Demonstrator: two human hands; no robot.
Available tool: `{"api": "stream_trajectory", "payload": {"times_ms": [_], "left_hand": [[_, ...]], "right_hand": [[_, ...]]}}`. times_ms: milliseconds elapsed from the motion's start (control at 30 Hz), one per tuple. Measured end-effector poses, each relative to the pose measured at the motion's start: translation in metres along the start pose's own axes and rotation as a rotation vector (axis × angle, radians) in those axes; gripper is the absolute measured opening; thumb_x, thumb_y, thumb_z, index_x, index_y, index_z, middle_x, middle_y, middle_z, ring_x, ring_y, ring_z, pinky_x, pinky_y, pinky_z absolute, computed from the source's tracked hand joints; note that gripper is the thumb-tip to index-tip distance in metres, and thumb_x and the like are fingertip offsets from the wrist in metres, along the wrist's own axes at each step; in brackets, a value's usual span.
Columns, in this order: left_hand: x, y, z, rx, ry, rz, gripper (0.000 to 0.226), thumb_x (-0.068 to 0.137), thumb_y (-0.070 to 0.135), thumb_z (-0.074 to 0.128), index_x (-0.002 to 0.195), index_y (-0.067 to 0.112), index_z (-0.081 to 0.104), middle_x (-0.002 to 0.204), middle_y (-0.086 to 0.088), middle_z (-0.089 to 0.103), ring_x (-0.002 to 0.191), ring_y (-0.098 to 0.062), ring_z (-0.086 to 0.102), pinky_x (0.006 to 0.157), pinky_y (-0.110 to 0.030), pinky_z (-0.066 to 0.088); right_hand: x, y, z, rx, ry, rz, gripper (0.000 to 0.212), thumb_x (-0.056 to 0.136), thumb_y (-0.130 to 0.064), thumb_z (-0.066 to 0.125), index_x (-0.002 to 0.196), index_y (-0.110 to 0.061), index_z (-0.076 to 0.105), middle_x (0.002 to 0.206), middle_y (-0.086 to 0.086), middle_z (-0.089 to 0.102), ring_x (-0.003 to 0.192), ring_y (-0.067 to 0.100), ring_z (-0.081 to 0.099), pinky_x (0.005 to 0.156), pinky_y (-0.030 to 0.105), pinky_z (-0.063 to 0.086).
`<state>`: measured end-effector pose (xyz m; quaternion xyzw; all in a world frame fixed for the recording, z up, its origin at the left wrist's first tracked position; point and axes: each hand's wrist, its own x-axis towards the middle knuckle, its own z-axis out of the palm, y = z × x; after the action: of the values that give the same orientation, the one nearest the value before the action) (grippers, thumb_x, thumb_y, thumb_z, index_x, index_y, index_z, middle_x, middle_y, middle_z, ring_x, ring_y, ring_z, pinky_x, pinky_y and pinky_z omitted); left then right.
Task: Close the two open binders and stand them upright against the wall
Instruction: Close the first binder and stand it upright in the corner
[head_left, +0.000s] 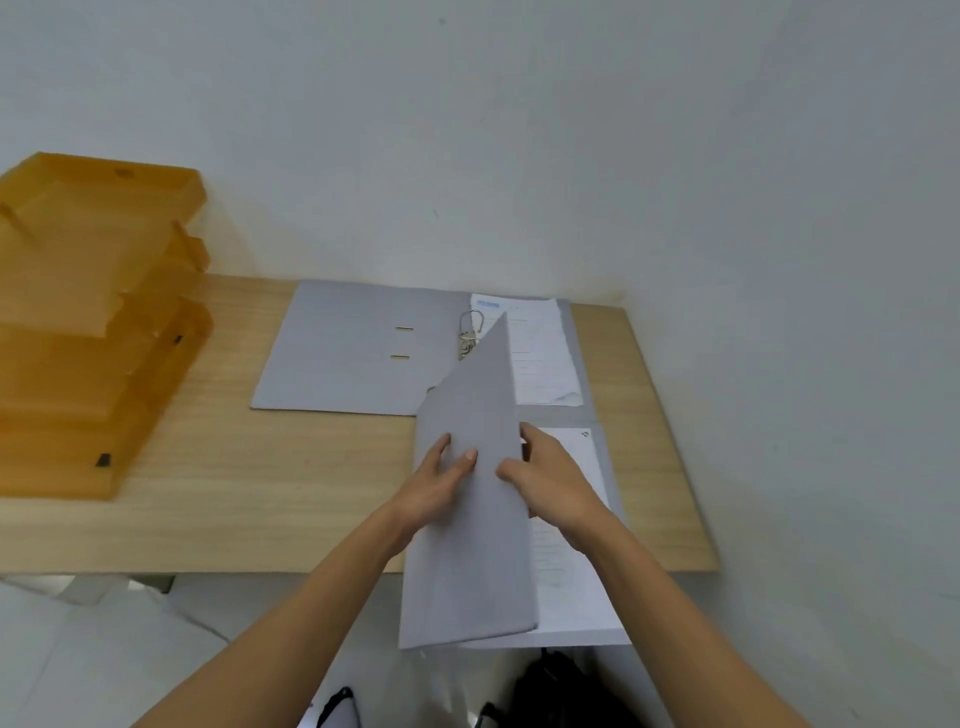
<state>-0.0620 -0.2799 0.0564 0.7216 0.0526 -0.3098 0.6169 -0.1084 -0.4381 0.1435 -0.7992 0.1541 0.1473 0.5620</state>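
Two grey binders lie on the wooden table (234, 488). The far binder (343, 348) lies flat and open near the wall, its metal rings and white pages showing. The near binder (467, 545) overhangs the table's front edge, and its grey cover is lifted and half folded over its white pages. My left hand (436, 483) rests flat against the outer face of the lifted cover. My right hand (550, 483) grips the cover's right edge, thumb on the outside and fingers behind it.
An amber stacked letter tray (88, 322) stands at the table's left. The pale wall (519, 156) runs along the table's back and right side. Dark shoes (561, 691) and a light floor show below the front edge.
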Motion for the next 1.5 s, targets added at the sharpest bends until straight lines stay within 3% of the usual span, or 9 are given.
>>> {"api": "stream_trajectory", "payload": {"times_ms": [133, 233, 400, 567, 733, 900, 1200, 1333, 1500], "left_hand": [[-0.002, -0.026, 0.017, 0.129, 0.026, -0.007, 0.092, 0.093, 0.05, 0.064, 0.163, 0.019, 0.014, 0.171, 0.001, 0.013, 0.157, -0.02, 0.018, 0.124, -0.037, 0.021], [-0.007, -0.041, 0.024, 0.15, 0.075, -0.023, 0.09, 0.093, 0.037, 0.069, 0.161, 0.011, 0.017, 0.167, -0.005, 0.021, 0.153, -0.023, 0.028, 0.117, -0.031, 0.029], [-0.007, -0.054, 0.025, 0.138, 0.12, -0.16, 0.091, 0.092, 0.036, 0.071, 0.161, 0.013, 0.016, 0.157, -0.012, 0.044, 0.141, -0.03, 0.048, 0.112, -0.036, 0.04], [-0.001, -0.056, 0.038, 0.13, 0.144, -0.205, 0.081, 0.091, 0.034, 0.072, 0.155, 0.012, 0.029, 0.147, -0.011, 0.056, 0.127, -0.03, 0.061, 0.105, -0.044, 0.05], [0.005, -0.056, 0.053, 0.157, 0.137, -0.234, 0.075, 0.092, 0.032, 0.071, 0.153, 0.011, 0.033, 0.145, -0.009, 0.057, 0.126, -0.029, 0.061, 0.1, -0.041, 0.052], [0.012, -0.056, 0.059, 0.181, 0.163, -0.249, 0.065, 0.094, 0.032, 0.067, 0.148, 0.007, 0.041, 0.143, -0.01, 0.059, 0.128, -0.031, 0.06, 0.109, -0.047, 0.047], [0.021, -0.068, 0.072, 0.194, 0.253, -0.243, 0.073, 0.094, 0.041, 0.066, 0.151, 0.007, 0.037, 0.147, -0.015, 0.053, 0.136, -0.033, 0.052, 0.111, -0.05, 0.043], [0.032, -0.067, 0.07, 0.107, 0.298, -0.358, 0.076, 0.085, 0.056, 0.068, 0.143, 0.008, 0.053, 0.143, -0.015, 0.056, 0.127, -0.035, 0.058, 0.107, -0.049, 0.048], [0.033, -0.051, 0.064, -0.157, 0.236, -0.426, 0.055, 0.081, 0.073, 0.06, 0.106, 0.026, 0.074, 0.086, 0.006, 0.083, 0.088, -0.018, 0.075, 0.068, -0.032, 0.054]], "right_hand": [[0.006, 0.042, -0.034, -0.132, 0.23, -0.096, 0.084, 0.089, -0.003, 0.06, 0.157, -0.033, 0.021, 0.117, -0.015, 0.058, 0.092, 0.008, 0.061, 0.062, 0.0, 0.045], [0.011, 0.079, -0.055, -0.198, 0.284, -0.14, 0.093, 0.091, 0.001, 0.059, 0.16, -0.037, 0.012, 0.121, -0.018, 0.049, 0.093, 0.0, 0.054, 0.063, -0.01, 0.034], [0.025, 0.133, -0.091, -0.225, 0.338, 0.04, 0.086, 0.092, -0.01, 0.063, 0.161, -0.028, 0.015, 0.15, 0.003, 0.051, 0.129, 0.024, 0.055, 0.094, 0.019, 0.036], [0.033, 0.167, -0.103, -0.25, 0.329, 0.192, 0.088, 0.089, -0.025, 0.069, 0.16, -0.023, 0.017, 0.152, 0.014, 0.044, 0.134, 0.034, 0.049, 0.102, 0.034, 0.041], [0.048, 0.185, -0.089, -0.456, 0.182, 0.255, 0.093, 0.089, -0.039, 0.069, 0.161, -0.018, 0.014, 0.167, 0.016, 0.01, 0.152, 0.036, 0.019, 0.121, 0.045, 0.026], [0.062, 0.194, -0.076, -0.575, 0.081, 0.276, 0.097, 0.088, -0.053, 0.064, 0.161, -0.028, 0.006, 0.169, 0.007, -0.012, 0.155, 0.038, -0.003, 0.121, 0.058, 0.018], [0.061, 0.232, -0.074, -0.588, -0.053, 0.327, 0.105, 0.086, -0.058, 0.064, 0.16, -0.032, -0.006, 0.169, 0.002, -0.02, 0.154, 0.038, -0.01, 0.121, 0.057, 0.019], [0.066, 0.229, -0.074, -0.549, -0.05, 0.349, 0.108, 0.084, -0.054, 0.069, 0.16, -0.032, -0.005, 0.169, 0.002, -0.02, 0.154, 0.038, -0.011, 0.122, 0.057, 0.017], [0.069, 0.222, -0.08, -0.401, 0.039, 0.345, 0.101, 0.082, -0.048, 0.073, 0.161, -0.028, 0.012, 0.17, 0.005, -0.004, 0.155, 0.036, 0.002, 0.123, 0.051, 0.018]]}}
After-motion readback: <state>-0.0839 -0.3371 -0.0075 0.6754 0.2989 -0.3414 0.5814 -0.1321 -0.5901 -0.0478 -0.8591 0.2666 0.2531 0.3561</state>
